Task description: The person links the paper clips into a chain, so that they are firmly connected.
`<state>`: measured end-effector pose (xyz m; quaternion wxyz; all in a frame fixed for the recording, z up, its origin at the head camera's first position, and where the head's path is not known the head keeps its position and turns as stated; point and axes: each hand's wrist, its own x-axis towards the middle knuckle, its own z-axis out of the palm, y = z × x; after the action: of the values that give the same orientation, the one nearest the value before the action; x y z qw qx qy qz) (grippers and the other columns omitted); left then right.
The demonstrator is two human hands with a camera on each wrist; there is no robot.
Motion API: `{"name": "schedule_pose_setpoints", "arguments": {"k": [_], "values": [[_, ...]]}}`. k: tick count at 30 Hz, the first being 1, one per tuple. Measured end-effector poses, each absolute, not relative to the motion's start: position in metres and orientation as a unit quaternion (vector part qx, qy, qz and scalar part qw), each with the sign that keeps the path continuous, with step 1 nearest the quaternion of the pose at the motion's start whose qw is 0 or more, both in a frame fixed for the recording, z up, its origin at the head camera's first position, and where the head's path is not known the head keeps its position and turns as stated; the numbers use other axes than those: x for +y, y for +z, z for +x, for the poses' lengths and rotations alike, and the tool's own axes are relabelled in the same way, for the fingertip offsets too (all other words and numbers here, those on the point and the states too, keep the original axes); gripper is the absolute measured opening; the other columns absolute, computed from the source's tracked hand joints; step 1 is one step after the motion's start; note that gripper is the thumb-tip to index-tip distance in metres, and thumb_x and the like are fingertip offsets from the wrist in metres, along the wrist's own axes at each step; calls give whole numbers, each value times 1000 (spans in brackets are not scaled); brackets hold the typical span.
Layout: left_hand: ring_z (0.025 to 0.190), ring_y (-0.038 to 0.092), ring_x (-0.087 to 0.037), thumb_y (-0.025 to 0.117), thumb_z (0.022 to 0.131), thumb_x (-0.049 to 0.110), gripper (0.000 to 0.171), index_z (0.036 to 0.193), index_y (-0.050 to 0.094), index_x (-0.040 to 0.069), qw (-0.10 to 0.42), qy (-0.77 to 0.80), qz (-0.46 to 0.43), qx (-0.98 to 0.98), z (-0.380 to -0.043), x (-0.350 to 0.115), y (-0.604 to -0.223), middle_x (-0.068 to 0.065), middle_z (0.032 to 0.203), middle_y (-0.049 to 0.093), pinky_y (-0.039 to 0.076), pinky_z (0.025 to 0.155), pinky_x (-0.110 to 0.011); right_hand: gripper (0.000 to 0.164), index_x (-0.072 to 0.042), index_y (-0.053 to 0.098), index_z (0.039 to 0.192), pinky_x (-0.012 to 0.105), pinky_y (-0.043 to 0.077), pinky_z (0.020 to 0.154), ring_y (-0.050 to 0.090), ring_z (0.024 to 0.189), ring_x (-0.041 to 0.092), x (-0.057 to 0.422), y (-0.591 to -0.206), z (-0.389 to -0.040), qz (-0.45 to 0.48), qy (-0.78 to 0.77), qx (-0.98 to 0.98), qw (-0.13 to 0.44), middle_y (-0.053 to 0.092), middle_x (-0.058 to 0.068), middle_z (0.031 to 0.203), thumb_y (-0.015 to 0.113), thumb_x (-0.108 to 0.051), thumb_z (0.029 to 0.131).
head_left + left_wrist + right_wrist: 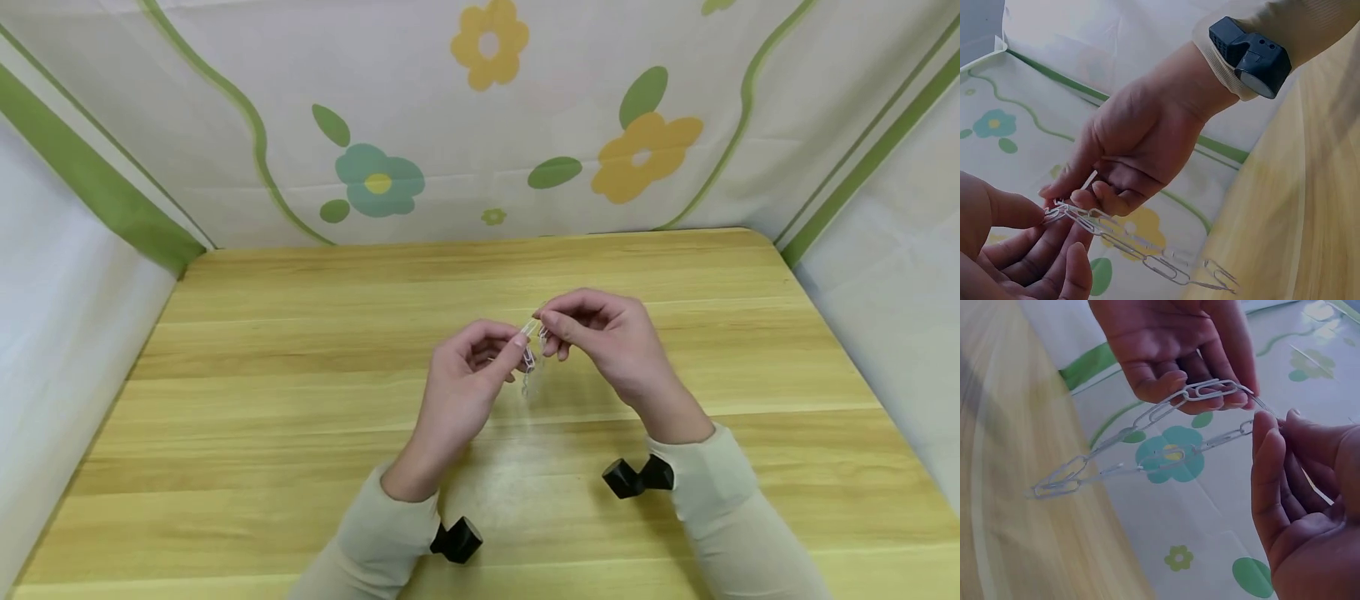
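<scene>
A chain of linked silver-white paper clips [528, 361] hangs in a loop below both hands over the table. My left hand [467, 379] pinches a paper clip at the top of the chain between thumb and forefinger. Close beside it, my right hand [611, 342] pinches the other end, with fingertips nearly meeting the left ones. In the left wrist view the chain [1166, 269] dangles from the joined fingertips, its links blurred toward the far end. The right wrist view shows the chain [1207, 390] running past the left fingers; the exact join is partly hidden by the fingertips.
Under the hands lies a wood-grain table [262, 400]. A white cloth with printed flowers [380, 182] stands behind its far edge, and pale cloth walls [60, 333] rise on both sides. Each sleeve carries a black wrist camera [459, 540].
</scene>
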<state>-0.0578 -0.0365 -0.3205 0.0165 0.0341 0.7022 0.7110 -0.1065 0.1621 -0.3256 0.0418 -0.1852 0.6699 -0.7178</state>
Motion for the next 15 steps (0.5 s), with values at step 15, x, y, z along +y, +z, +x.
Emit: {"name": "schedule_pose_setpoints", "arguments": {"k": [15], "values": [[82, 72, -14, 73, 103, 14, 17, 110, 77, 0, 16, 703, 7, 711, -62, -40, -324, -15, 94, 78, 57, 74, -24, 16, -5, 77, 119, 26, 61, 77, 71, 86, 19, 156, -323, -102, -180, -621, 763, 23, 74, 6, 101, 67, -7, 106]]}}
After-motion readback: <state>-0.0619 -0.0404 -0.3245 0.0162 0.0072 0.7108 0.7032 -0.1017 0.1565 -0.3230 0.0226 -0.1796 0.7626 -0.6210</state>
